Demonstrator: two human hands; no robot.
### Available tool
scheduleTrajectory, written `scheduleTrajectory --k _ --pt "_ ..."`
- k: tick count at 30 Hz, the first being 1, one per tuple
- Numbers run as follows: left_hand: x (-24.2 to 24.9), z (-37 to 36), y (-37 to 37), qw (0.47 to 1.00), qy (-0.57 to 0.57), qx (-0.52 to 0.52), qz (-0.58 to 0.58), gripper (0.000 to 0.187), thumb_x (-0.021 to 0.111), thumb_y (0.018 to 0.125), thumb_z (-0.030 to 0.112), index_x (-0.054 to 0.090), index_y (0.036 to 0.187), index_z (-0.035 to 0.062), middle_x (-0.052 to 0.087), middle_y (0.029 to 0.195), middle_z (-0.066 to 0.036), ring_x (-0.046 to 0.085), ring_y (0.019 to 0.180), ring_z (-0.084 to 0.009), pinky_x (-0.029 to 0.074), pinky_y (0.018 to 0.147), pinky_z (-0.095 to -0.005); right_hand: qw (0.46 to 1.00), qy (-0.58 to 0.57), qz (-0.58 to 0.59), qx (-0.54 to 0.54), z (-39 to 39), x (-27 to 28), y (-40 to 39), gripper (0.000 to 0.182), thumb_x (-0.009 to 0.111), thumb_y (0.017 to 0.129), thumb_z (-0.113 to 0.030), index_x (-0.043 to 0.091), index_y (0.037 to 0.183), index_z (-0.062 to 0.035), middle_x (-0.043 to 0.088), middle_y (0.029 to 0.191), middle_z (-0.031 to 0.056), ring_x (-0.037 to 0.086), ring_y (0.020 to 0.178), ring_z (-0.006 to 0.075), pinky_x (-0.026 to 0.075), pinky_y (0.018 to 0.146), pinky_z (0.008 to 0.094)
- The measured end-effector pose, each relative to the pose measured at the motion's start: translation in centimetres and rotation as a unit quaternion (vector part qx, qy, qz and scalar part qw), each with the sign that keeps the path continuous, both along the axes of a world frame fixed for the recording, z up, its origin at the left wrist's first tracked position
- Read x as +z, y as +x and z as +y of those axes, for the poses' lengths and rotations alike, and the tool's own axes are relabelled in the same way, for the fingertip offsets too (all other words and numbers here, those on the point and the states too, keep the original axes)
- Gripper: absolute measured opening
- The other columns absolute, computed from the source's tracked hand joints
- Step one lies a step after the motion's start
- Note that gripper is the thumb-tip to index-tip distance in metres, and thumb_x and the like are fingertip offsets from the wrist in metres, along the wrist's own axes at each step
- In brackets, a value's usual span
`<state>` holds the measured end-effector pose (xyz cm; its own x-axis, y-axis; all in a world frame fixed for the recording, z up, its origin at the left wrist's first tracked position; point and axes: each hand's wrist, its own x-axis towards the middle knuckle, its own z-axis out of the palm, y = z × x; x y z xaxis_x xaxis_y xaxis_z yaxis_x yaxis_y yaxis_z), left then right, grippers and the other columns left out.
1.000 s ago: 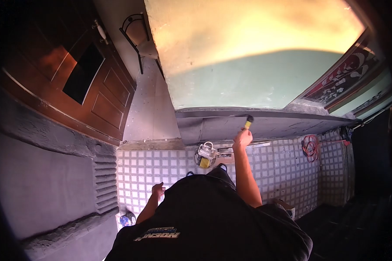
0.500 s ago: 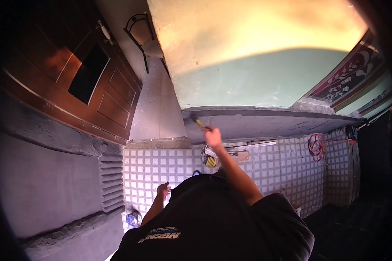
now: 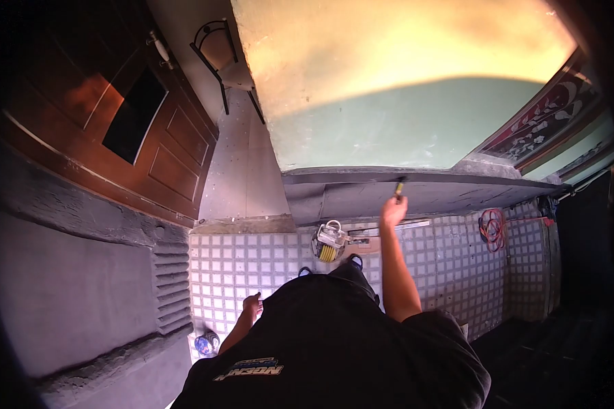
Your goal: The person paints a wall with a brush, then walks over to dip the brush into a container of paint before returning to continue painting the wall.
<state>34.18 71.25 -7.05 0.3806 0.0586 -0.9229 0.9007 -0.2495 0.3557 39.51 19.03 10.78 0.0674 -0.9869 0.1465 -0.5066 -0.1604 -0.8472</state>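
Note:
My right hand [image 3: 393, 211] is closed around a paintbrush [image 3: 399, 188] with a yellowish handle. Its dark bristles point up and meet the top of the grey-painted band [image 3: 361, 194] along the bottom of the wall. Lower left, my left hand [image 3: 252, 304] hangs beside my body above the tiled floor, thumb apart from loosely bent fingers; I see nothing in it. A clear tub with a white handle and a yellow ribbed item [image 3: 328, 253] stands on the floor below the band, in front of my feet.
Beside the tub lies a flat brown piece [image 3: 363, 245]. A coiled red cord [image 3: 492, 228] rests on the tiles to the right. To the left are a brown door [image 3: 164, 163] and a chair [image 3: 224, 68]. A round can [image 3: 207, 344] sits at lower left.
My right hand has moved right along the grey band with the paintbrush, which now points nearly straight up. The tub, partly covered before, shows fully. My left hand has shifted slightly left and down.

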Motion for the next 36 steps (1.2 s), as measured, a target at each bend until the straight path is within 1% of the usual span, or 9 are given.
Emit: scheduleTrajectory --k 7,9,12,13,21,26,27,31,36 --pt "1.5 -1.0 1.0 0.999 -0.021 0.038 0.002 0.036 0.051 0.086 0.039 0.052 0.108 0.0103 0.06 0.094 -0.007 0.056 0.08 -0.0183 0.04 0.065 -0.0336 0.941 0.105 -0.03 0.32 10.7 -1.4 3.0 0.018 0.054 0.08 -0.015 0.057 0.084 0.0025 0.058 0.067 0.0138 0.053 0.063 0.0189 0.043 0.06 0.0334" --pt "1.9 -1.1 1.1 0.999 -0.028 0.035 -0.013 0.036 0.051 0.086 0.039 0.052 0.108 0.0104 0.06 0.093 -0.007 0.057 0.082 -0.0192 0.04 0.066 -0.0336 0.858 0.182 -0.024 0.48 10.0 -0.4 1.8 0.02 0.056 0.08 -0.016 0.058 0.083 0.003 0.056 0.062 0.0081 0.05 0.06 0.0132 0.041 0.056 0.0296" --pt "1.6 -1.2 1.1 0.999 -0.006 0.034 0.001 0.036 0.051 0.086 0.038 0.052 0.108 0.0101 0.06 0.093 -0.007 0.057 0.082 -0.0194 0.04 0.067 -0.0343 0.912 0.154 -0.084 0.37 4.6 -2.4 0.6 0.017 0.057 0.079 -0.015 0.059 0.074 0.0011 0.046 0.056 -0.0032 0.039 0.051 0.0049 0.03 0.044 0.0235" --pt "1.4 -0.9 1.0 1.0 -0.01 0.027 -0.004 0.036 0.051 0.086 0.038 0.052 0.108 0.0099 0.06 0.093 -0.007 0.056 0.081 -0.0191 0.041 0.067 -0.0347 0.926 0.16 -0.053 0.338 2.2 -2.1 -0.4 0.025 0.056 0.077 -0.017 0.061 0.085 0.0064 0.059 0.066 0.0098 0.051 0.062 0.0135 0.041 0.058 0.0297" --pt "-1.9 0.7 -0.8 0.999 -0.006 0.031 -0.005 0.035 0.052 0.085 0.037 0.052 0.107 0.0099 0.06 0.09 -0.007 0.054 0.075 -0.0176 0.042 0.063 -0.034 0.999 0.027 0.005 -0.04 0.5 0.1 -1.0 0.025 0.052 0.085 -0.023 0.052 0.089 0.0017 0.059 0.081 0.0187 0.058 0.074 0.0353 0.044 0.067 0.0433" --pt "-1.6 0.2 -1.0 0.998 -0.03 0.053 -0.003 0.033 0.053 0.085 0.037 0.053 0.106 0.0113 0.06 0.089 -0.006 0.054 0.071 -0.016 0.04 0.058 -0.0328 0.985 0.104 -0.046 0.132 10.8 -0.2 5.2 0.015 0.051 0.082 -0.013 0.049 0.083 0.0016 0.059 0.077 0.0218 0.058 0.072 0.0355 0.044 0.066 0.0419" --pt "-1.8 0.5 -1.3 0.998 -0.029 0.055 -0.002 0.033 0.053 0.085 0.037 0.053 0.106 0.0113 0.06 0.089 -0.006 0.054 0.071 -0.016 0.04 0.058 -0.0328 0.976 0.115 -0.032 0.18 13.0 0.6 5.9 0.013 0.052 0.082 -0.011 0.051 0.082 0.0019 0.058 0.073 0.017 0.055 0.066 0.0234 0.044 0.064 0.035" --pt "-0.9 -0.4 -1.4 0.999 -0.031 0.039 -0.003 0.031 0.054 0.084 0.035 0.055 0.102 0.0096 0.062 0.083 -0.007 0.053 0.062 -0.0159 0.04 0.052 -0.0323 0.885 0.134 -0.049 0.443 16.7 0.4 6.2 0.017 0.055 0.08 -0.013 0.055 0.08 0.0032 0.057 0.064 0.0106 0.052 0.06 0.0177 0.042 0.057 0.032" --pt "1.7 -1.6 -1.3 0.999 -0.002 0.045 -0.029 0.032 0.053 0.085 0.035 0.057 0.096 0.0056 0.061 0.077 -0.008 0.051 0.052 -0.0167 0.038 0.043 -0.0303 0.884 0.168 -0.069 0.431 9.5 -0.2 3.1 0.019 0.054 0.081 -0.014 0.057 0.078 0.0039 0.047 0.059 -0.001 0.039 0.055 0.0066 0.032 0.047 0.0254"
